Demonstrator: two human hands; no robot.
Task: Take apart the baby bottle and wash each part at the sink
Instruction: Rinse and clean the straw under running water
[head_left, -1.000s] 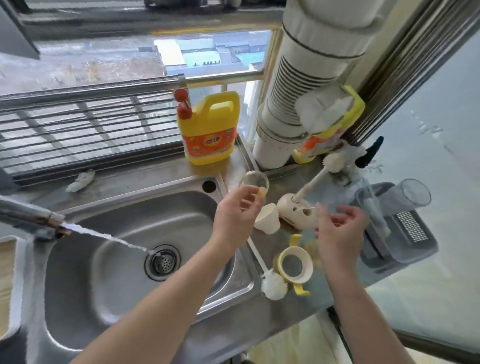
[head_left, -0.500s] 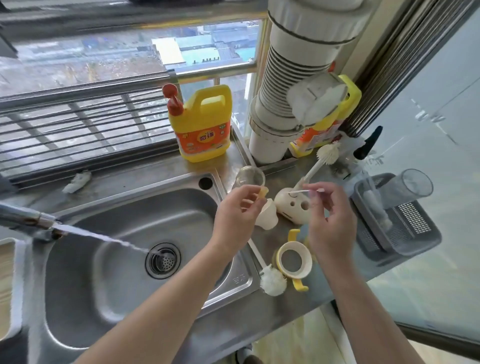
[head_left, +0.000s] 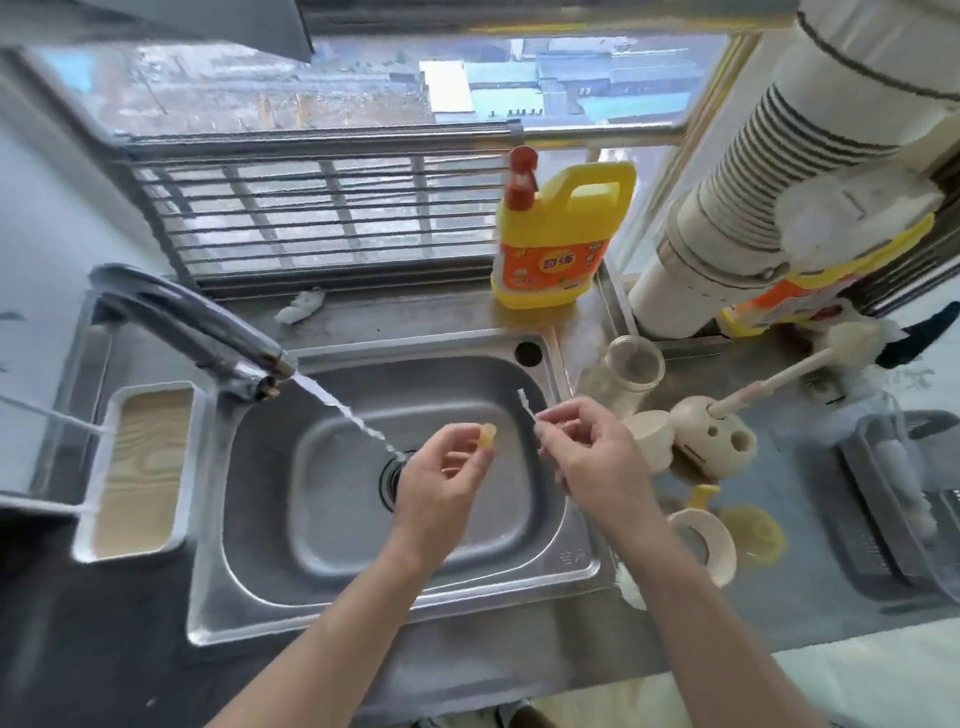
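Both hands are over the steel sink (head_left: 332, 582). My left hand (head_left: 441, 483) pinches a small yellowish bottle part (head_left: 488, 434) between thumb and fingers. My right hand (head_left: 587, 447) pinches a thin white brush (head_left: 525, 402) whose tip points up and left. The tap (head_left: 208, 332) runs, its stream (head_left: 353, 415) landing at the drain just left of my left hand. On the counter to the right lie the clear bottle (head_left: 628, 371), a cream cap (head_left: 649, 434), the cream collar ring with yellow handles (head_left: 711, 545) and a cream brush holder (head_left: 711, 436).
A yellow detergent jug (head_left: 556, 234) stands behind the sink. A large white ribbed duct (head_left: 753, 187) rises at the back right. A grey drying tray (head_left: 904, 499) sits at the far right. A long bottle brush (head_left: 810, 358) leans in the holder. A wood-lined tray (head_left: 140, 467) lies left.
Both hands moved left from the counter to over the sink basin. My right hand picked up the thin white brush. The view shifted left too.
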